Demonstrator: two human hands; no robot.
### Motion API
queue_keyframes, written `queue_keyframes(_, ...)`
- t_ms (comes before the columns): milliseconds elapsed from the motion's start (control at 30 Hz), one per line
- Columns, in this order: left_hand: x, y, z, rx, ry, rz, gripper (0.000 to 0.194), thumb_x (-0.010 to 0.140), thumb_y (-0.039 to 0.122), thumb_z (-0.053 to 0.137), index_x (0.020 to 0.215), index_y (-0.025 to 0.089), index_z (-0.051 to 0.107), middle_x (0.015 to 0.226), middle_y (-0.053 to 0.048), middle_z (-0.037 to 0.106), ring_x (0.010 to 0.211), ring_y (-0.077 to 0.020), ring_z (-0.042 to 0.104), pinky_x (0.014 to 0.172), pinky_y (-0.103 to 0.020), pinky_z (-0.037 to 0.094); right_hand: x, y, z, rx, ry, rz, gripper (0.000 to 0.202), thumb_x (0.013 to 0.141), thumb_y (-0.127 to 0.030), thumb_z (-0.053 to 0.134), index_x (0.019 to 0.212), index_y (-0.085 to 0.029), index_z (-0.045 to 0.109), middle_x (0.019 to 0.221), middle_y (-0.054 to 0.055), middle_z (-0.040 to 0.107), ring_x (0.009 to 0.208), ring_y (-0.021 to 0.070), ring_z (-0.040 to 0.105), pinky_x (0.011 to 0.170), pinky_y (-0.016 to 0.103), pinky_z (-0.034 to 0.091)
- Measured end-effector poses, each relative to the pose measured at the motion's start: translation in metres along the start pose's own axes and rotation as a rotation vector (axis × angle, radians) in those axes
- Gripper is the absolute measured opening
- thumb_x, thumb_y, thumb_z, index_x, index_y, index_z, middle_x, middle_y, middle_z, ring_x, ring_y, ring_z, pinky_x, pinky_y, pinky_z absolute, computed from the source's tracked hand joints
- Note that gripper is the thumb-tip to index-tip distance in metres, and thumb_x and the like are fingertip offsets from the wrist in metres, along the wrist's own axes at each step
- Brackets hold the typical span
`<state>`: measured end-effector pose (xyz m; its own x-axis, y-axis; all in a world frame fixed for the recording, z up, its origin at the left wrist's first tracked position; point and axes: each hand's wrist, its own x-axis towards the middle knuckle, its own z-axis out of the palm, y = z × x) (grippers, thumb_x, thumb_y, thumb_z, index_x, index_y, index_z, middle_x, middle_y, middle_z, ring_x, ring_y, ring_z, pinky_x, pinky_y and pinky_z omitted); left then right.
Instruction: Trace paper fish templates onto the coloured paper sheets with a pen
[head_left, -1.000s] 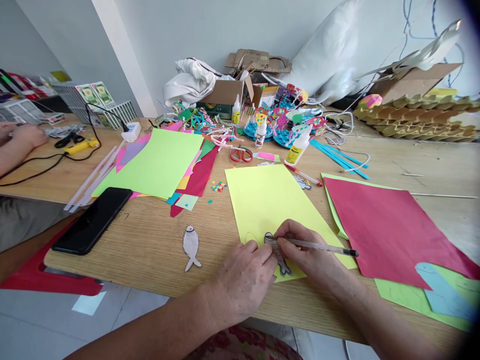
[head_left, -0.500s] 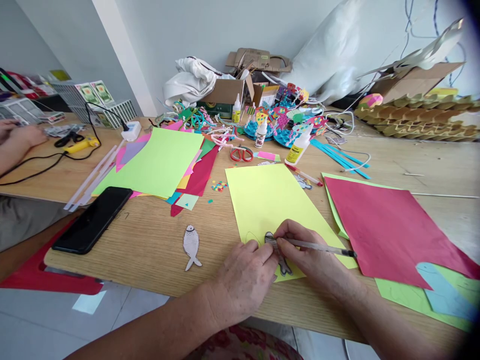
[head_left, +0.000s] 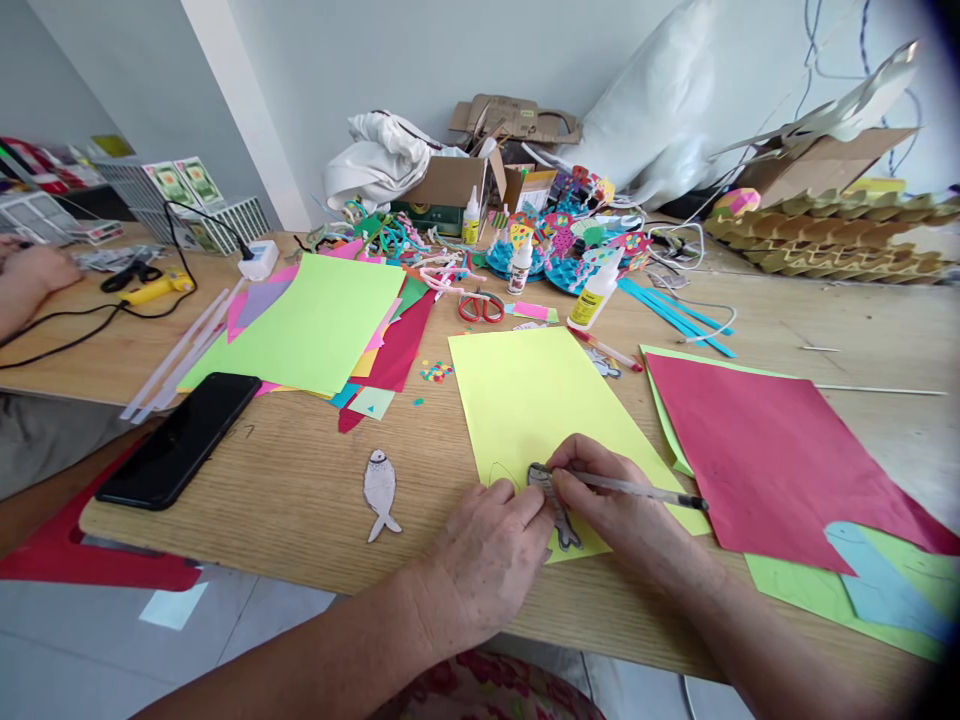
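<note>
Pen point(head_left: 637, 489) in right hand point(head_left: 622, 505) near table edge point(head_left: 570, 610).

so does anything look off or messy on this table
Mostly clutter. The black phone hangs over the table's near edge, so it could slip. Tiny confetti bits lie scattered beside the yellow sheet. The far end is a heap of paper crafts. Nothing looks damaged.

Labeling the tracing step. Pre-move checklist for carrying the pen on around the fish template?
1. Left hand pins template: ok.
2. Right hand grips pen: ok.
3. Pen tip at template edge: cannot tell, fingers hide it.
4. Template fully on yellow sheet: ok.
5. Sheet flat on table: ok.
6. Red sheet apart from hands: ok.
</note>
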<state>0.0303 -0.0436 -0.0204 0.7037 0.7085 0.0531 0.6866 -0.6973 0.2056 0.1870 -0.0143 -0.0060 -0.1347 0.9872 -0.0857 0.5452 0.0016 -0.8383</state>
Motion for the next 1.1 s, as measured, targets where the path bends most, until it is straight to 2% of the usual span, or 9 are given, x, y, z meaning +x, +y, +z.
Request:
queue_keyframes(533,-0.0011,-0.001,0.0019,0.014,0.013,0.006,0.021,0.09,0.019,0.04,0.108,0.017,0.051,0.108,-0.005,0.055,0.089,-0.0208,0.049,0.076,-0.037,0.046,0.0032,0.003,0.0,-0.017,0.049,0.016,0.003,0.067,-0.022,0.045,0.067,-0.021,0.048,0.05,-0.006,0.047,0.045,0.0096,0.04,0.042,0.021,0.032)
queue_keyframes(800,-0.001,-0.0013,0.0032,0.03,0.03,0.01,0.022,0.089,0.018,0.041,0.109,0.017,0.05,0.107,-0.004,0.055,0.087,-0.0213,0.049,0.073,-0.038,0.047,0.003,0.0083,-0.0005,-0.018,0.05,0.012,0.003,0.069,-0.021,0.045,0.069,-0.021,0.048,0.052,-0.006,0.048,0.047,0.0099,0.041,0.043,0.022,0.033)
queue_keyframes(1100,-0.0016,-0.0011,0.0027,0.019,0.031,0.013,0.018,0.09,0.017,0.039,0.104,0.016,0.051,0.114,-0.004,0.053,0.09,-0.0203,0.049,0.078,-0.037,0.047,0.0004,0.0096,-0.0018,-0.018,0.047,-0.007,0.003,0.071,-0.021,0.044,0.071,-0.021,0.048,0.052,-0.006,0.047,0.048,0.0103,0.041,0.044,0.022,0.032)
